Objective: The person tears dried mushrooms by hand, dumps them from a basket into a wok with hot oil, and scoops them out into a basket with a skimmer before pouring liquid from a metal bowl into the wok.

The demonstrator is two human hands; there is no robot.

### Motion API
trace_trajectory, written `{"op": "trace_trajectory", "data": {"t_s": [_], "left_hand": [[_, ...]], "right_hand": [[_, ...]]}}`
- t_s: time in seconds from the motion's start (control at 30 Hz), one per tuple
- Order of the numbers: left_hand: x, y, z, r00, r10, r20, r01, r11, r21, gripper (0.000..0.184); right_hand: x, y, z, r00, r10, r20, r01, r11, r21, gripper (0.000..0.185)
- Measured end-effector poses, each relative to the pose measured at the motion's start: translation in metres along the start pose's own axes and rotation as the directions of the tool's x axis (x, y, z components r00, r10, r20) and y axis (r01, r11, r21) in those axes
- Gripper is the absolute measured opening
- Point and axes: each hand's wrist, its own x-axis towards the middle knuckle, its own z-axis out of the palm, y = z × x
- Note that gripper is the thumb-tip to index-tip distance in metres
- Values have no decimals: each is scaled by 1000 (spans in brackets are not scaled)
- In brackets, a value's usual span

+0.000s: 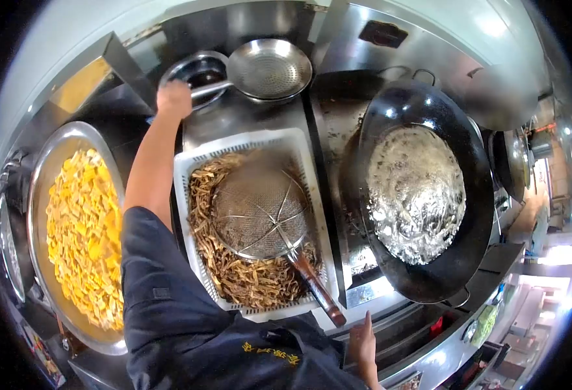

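Note:
My left hand [173,99] is closed around the metal handle of a round perforated skimmer [270,68] at the back of the counter. The skimmer's bowl lies beside a dark-looking metal basin [198,68], and its handle crosses that basin. My right hand [363,344] is low at the right, near my waist, with one finger stretched out and nothing visible in it. Close by it is the wooden handle of a wire mesh strainer [266,218]. That strainer rests on brown fried strips [253,283] in a white plastic basket [183,188].
To the right, a large black wok [474,195] holds bubbling, foamy oil [416,188]. On the left stands a wide steel bowl [42,227] of yellow cut pieces [84,240]. A steel wall rises behind the counter.

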Motion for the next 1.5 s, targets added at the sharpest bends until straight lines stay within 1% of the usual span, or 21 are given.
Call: {"op": "trace_trajectory", "data": {"t_s": [0.03, 0.07, 0.13, 0.17, 0.2, 0.27, 0.37, 0.5, 0.6, 0.63, 0.77, 0.87, 0.97, 1.07, 1.17, 1.2, 1.23, 1.27, 1.37, 1.43, 1.5], "left_hand": [[8, 3, 3, 994, 30, 104, -25, 998, -50, 34], [14, 7, 6, 994, 42, 102, -37, 998, -46, 34], [20, 14, 13, 836, 269, 478, 91, 791, -605, 20], [10, 21, 13, 767, 358, 533, 246, 603, -759, 21], [-4, 31, 9, 703, 456, 545, 405, 373, -835, 25], [-24, 60, 17, 745, 464, 480, 501, 86, -861, 30], [-46, 75, 10, 731, 496, 469, 545, -11, -839, 31], [-110, 57, -46, 749, 510, 423, 551, -126, -825, 30], [-147, 29, -74, 848, 393, 356, 455, -194, -869, 27], [-159, 21, -88, 890, 275, 363, 410, -141, -901, 24], [-219, -1, -151, 965, 123, 232, 240, -54, -969, 17], [-230, 6, -160, 967, 109, 229, 245, -168, -955, 19], [-204, 28, -132, 947, 176, 268, 305, -235, -923, 19], [-143, 52, -64, 909, 306, 282, 376, -312, -872, 13], [-93, 95, -24, 866, 245, 435, 497, -332, -802, 16], [-83, 107, -16, 850, 276, 449, 522, -320, -790, 18], [-94, 118, -30, 876, 292, 384, 477, -405, -780, 19], [-72, 124, -15, 840, 354, 411, 528, -358, -770, 19], [-51, 147, 12, 829, 379, 410, 527, -287, -800, 21], [-52, 153, 10, 839, 318, 441, 533, -319, -784, 21], [-55, 138, 1, 806, 383, 451, 585, -395, -708, 29]], "right_hand": [[-9, 2, 2, 998, 62, 2, -62, 998, -3, 85], [-15, -3, 2, 992, 125, 6, -125, 992, -2, 82], [-19, -12, 4, 987, 163, 15, -163, 986, 35, 83], [-20, -15, 4, 983, 181, 26, -183, 981, 63, 85], [-19, -12, 8, 984, 176, 24, -177, 982, 72, 85], [-14, -2, 18, 986, 145, 85, -155, 980, 123, 86], [-8, 7, 25, 998, -56, 30, 53, 994, 97, 92], [-4, 7, 16, 980, -199, -20, 200, 975, 92, 92], [-3, 37, 18, 975, -219, 29, 213, 966, 147, 94], [-2, 50, 19, 964, -263, 41, 254, 955, 156, 96], [4, 94, 22, 937, -332, 105, 310, 933, 185, 94], [14, 101, 16, 944, -210, 255, 192, 977, 95, 89], [24, 91, 3, 942, -22, 336, 60, 993, -103, 82], [21, 80, -6, 953, -88, 290, 105, 993, -44, 78], [13, 85, 0, 961, -41, 272, 71, 992, -100, 79], [13, 116, 19, 954, -151, 260, 187, 975, -118, 78], [7, 113, 18, 971, -90, 223, 106, 992, -62, 80], [0, 107, 19, 982, -23, 189, 24, 1000, -2, 82], [-16, 92, 20, 982, -20, 188, 21, 1000, -4, 81], [-21, 87, 29, 988, -44, 151, 42, 999, 15, 80], [-25, 67, 30, 991, -90, 103, 91, 996, -11, 81]]}}
